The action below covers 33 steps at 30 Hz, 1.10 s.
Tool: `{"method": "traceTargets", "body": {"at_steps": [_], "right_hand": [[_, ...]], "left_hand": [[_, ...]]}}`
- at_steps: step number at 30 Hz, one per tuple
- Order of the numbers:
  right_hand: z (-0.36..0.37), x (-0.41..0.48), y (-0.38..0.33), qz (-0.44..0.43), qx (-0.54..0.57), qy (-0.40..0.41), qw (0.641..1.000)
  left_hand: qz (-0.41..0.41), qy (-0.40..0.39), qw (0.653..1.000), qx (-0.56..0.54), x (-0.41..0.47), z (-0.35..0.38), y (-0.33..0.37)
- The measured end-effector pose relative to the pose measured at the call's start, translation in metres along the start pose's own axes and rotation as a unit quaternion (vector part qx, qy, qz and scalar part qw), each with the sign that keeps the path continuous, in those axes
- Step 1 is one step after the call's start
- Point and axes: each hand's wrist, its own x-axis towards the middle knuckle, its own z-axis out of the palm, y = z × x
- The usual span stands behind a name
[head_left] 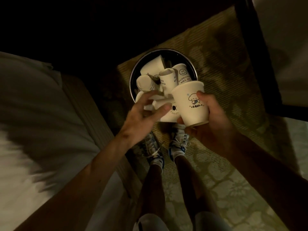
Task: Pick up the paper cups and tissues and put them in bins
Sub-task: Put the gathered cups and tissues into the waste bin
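A round metal-rimmed bin (133, 75) stands on the floor ahead of my feet, with several white paper cups (181, 74) piled inside. My right hand (215, 120) grips a white paper cup with a dog cartoon (191, 104) over the bin's near right edge. My left hand (141, 114) hovers over the near edge, blurred, its fingers spread and loose. Under those fingers lies a crumpled white tissue (154, 103). Another cup with a face print (170, 115) lies tilted between my two hands. Whether either hand touches it is unclear.
A bed with white bedding (41, 114) runs along the left. Dark furniture (260, 64) stands at the right and behind the bin. My feet in sneakers (178, 144) stand on a patterned mat (225, 164) just before the bin.
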Motion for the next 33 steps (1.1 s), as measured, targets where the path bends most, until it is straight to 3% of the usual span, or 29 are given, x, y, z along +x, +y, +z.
{"method": "traceTargets", "body": {"at_steps": [4, 8, 11, 16, 20, 25, 29, 33], "right_hand": [[0.002, 0.002, -0.007, -0.001, 0.028, -0.029, 0.999], [-0.012, 0.007, -0.015, -0.026, -0.015, 0.002, 1.0], [-0.026, 0.008, -0.019, -0.045, -0.018, -0.002, 0.999], [-0.044, 0.006, -0.017, -0.043, 0.002, -0.012, 0.999], [-0.053, 0.006, -0.015, -0.029, 0.013, 0.016, 0.999], [-0.059, 0.006, -0.012, -0.017, -0.029, 0.013, 0.999], [-0.056, 0.009, -0.011, -0.031, -0.051, 0.055, 0.997], [-0.047, 0.015, -0.008, -0.044, -0.084, 0.112, 0.989]], "left_hand": [[0.008, 0.007, 1.0, -0.004, 0.009, 0.002, 0.012], [0.043, 0.155, 0.985, -0.059, 0.031, -0.016, 0.022], [0.097, 0.222, 0.97, -0.011, 0.047, -0.023, 0.025], [0.157, 0.226, 0.953, 0.127, 0.068, -0.012, 0.02], [0.107, 0.218, 0.943, 0.226, 0.084, -0.007, 0.012], [0.078, 0.241, 0.903, 0.347, 0.091, -0.01, 0.021], [0.063, 0.224, 0.91, 0.343, 0.084, -0.019, 0.032], [0.181, 0.232, 0.913, 0.283, 0.056, -0.013, 0.035]]}}
